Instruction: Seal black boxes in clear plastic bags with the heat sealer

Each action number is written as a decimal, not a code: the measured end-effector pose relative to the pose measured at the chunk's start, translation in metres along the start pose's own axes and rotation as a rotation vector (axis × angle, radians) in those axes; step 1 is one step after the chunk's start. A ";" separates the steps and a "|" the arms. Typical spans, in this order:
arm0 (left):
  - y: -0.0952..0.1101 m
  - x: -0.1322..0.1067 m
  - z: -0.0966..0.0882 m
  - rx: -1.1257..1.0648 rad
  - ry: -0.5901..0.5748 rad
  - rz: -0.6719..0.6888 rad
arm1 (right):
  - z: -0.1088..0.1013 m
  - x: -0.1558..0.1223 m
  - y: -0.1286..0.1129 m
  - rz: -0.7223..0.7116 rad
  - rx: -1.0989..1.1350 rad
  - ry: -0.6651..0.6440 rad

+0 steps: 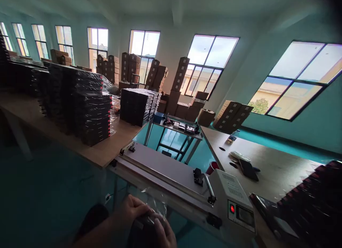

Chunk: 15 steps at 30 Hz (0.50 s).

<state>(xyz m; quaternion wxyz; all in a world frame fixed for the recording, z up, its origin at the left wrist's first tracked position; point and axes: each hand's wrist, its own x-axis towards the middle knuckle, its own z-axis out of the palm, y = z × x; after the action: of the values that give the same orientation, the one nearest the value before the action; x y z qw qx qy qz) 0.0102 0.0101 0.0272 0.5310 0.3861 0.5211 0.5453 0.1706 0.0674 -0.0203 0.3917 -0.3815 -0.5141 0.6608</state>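
Observation:
At the bottom centre, my left hand (pixel 136 207) pinches the top edge of a black box in clear plastic wrap (pixel 143 233). My right hand (pixel 165 231) grips the same box from its right side, with the fingers closed over the upper edge. Loose clear film (pixel 157 202) sticks up beyond my fingers toward the sealing machine (pixel 162 180). The machine's long metal bar lies just past my hands, and its control box (pixel 232 201) at the right shows a lit red switch. The lower part of the held box is cut off by the frame.
Tall stacks of wrapped black boxes (pixel 93 112) stand on the left table (pixel 125 134). On the right table (pixel 280 157) lie a dark phone-like item (pixel 248 169) and a dark stack (pixel 315 205). Brown cartons (pixel 232 114) are piled by the windows. A red bin (pixel 212 167) sits on the floor.

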 end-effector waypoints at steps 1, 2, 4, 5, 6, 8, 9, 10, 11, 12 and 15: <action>0.001 -0.004 0.001 0.025 0.016 0.032 | -0.001 0.005 -0.009 -0.060 -0.073 0.027; 0.002 -0.006 0.002 0.048 0.021 0.058 | -0.003 0.010 -0.019 -0.136 -0.149 0.056; 0.004 -0.009 0.000 0.081 0.060 0.083 | -0.008 0.021 -0.039 -0.279 -0.244 0.135; 0.004 -0.010 -0.002 0.087 0.098 0.084 | -0.010 0.025 -0.046 -0.305 -0.237 0.183; 0.005 -0.010 -0.004 0.088 0.138 0.079 | -0.012 0.029 -0.052 -0.294 -0.195 0.221; 0.006 -0.009 -0.007 0.095 0.190 0.058 | -0.014 0.031 -0.055 -0.213 -0.070 0.209; 0.007 -0.008 -0.008 0.099 0.197 0.046 | -0.015 0.031 -0.054 -0.150 -0.022 0.130; 0.009 -0.006 -0.009 0.102 0.194 0.034 | -0.015 0.029 -0.050 -0.083 0.000 0.004; 0.011 -0.004 -0.010 0.103 0.189 0.026 | -0.015 0.026 -0.047 -0.024 -0.002 -0.142; 0.014 -0.002 -0.010 0.093 0.189 0.024 | -0.015 0.022 -0.043 0.025 -0.020 -0.272; 0.025 0.008 -0.016 -0.074 0.244 0.034 | -0.013 0.012 -0.037 0.092 -0.050 -0.405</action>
<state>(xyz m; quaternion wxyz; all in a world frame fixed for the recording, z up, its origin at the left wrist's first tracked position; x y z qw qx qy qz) -0.0108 0.0178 0.0484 0.4682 0.3058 0.5546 0.6162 0.1822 0.0895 0.0122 0.2401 -0.2737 -0.5804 0.7284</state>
